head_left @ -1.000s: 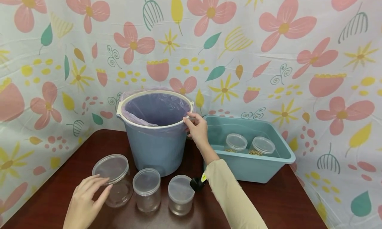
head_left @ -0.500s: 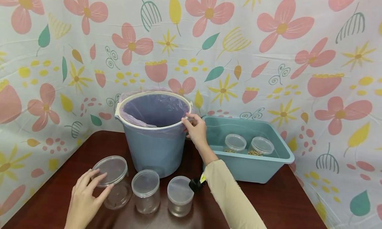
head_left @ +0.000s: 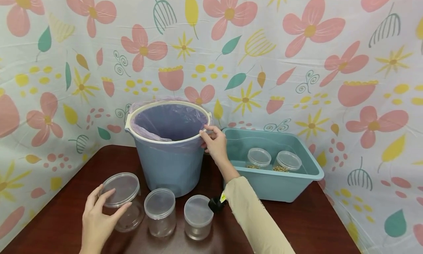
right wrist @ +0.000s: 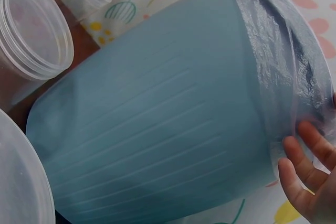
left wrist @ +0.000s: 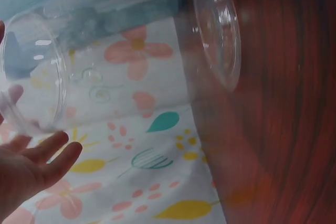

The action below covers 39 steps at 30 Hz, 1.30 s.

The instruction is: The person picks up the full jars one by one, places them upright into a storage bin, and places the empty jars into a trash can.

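Note:
My left hand [head_left: 99,219] is at the largest clear lidded jar [head_left: 127,215], its fingers spread at the lid's [head_left: 121,189] left side and its thumb in front. In the left wrist view some fingers [left wrist: 55,148] lie close to the lid; whether they touch it cannot be told. With thumb and fingers my right hand [head_left: 216,145] pinches the right side of the white rim [head_left: 158,140] of a blue bucket [head_left: 168,165]. A thin purple plastic bag [right wrist: 273,77] lines the bucket and folds over its edge.
Two smaller lidded jars, a middle one [head_left: 160,213] and a shorter one [head_left: 198,217], stand in front of the bucket. A teal tub [head_left: 274,184] at the right holds two lidded jars [head_left: 259,157] with beans. Floral cloth [head_left: 248,63] hangs behind the dark wooden table [head_left: 317,224].
My left hand has shifted a little to the right, its fingers spreading about the large jar's lid. The right hand stays on the bucket's rim. The head view has turned slightly right.

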Available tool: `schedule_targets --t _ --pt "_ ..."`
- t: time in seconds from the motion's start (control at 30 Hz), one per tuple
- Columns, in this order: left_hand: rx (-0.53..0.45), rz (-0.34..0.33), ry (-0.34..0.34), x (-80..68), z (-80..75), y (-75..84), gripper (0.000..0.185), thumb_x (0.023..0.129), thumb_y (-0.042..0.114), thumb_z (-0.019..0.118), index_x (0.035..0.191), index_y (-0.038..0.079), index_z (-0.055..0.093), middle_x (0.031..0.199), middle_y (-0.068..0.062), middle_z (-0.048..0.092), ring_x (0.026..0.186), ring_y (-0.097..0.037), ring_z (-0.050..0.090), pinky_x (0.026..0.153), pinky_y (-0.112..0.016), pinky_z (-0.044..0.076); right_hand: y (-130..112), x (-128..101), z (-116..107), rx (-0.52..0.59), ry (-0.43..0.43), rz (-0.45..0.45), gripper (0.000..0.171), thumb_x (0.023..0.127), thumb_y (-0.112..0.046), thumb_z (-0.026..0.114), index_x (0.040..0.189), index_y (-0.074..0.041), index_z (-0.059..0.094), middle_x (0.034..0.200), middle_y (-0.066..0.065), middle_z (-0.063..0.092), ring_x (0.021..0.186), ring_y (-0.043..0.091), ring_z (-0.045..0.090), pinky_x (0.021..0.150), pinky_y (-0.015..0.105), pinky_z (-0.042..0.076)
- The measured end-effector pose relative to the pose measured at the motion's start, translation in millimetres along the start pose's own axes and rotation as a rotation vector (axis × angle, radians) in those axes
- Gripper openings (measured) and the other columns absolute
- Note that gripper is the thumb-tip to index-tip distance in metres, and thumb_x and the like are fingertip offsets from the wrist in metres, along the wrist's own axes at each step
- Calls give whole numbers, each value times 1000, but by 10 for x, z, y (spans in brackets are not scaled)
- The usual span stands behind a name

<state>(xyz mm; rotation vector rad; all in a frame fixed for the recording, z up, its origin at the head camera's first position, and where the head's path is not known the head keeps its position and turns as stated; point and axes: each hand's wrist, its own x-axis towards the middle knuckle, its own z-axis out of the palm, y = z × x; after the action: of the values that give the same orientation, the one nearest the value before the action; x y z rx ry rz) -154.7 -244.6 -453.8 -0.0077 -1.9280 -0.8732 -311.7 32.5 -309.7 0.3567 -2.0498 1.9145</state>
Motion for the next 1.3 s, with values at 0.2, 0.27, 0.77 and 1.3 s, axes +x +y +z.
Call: schedule_targets --t 0.2,0.27,0.77,1.3 --pt "49 -108 -12 38 4 233 61 44 5 87 100 -1 63 123 -20 46 108 -42 45 90 -16 30 15 -9 6 12 -13 0 25 82 -16 64 106 -7 63 57 3 59 44 19 55 38 25 42" --pt "51 -127 -9 29 22 236 63 45 5 88 102 -1 62 125 -18 46 110 -41 44 91 -19 31 15 -11 9 20 -18 0 26 82 -15 63 106 -6 63 55 4 58 42 19 55 38 24 42" --pt "40 -64 151 57 77 183 60 42 2 85 98 -6 65 119 -24 51 103 -45 50 86 -7 29 -119 -60 -14 61 -51 17 28 84 -9 60 111 1 59 59 25 57 40 22 53 37 23 41" --pt "-13 44 287 327 -137 397 59 48 18 86 100 -3 67 118 -20 54 107 -35 51 91 -16 34 -257 -139 -19 49 -48 6 27 85 -7 59 110 2 58 60 29 56 40 25 53 37 22 41"
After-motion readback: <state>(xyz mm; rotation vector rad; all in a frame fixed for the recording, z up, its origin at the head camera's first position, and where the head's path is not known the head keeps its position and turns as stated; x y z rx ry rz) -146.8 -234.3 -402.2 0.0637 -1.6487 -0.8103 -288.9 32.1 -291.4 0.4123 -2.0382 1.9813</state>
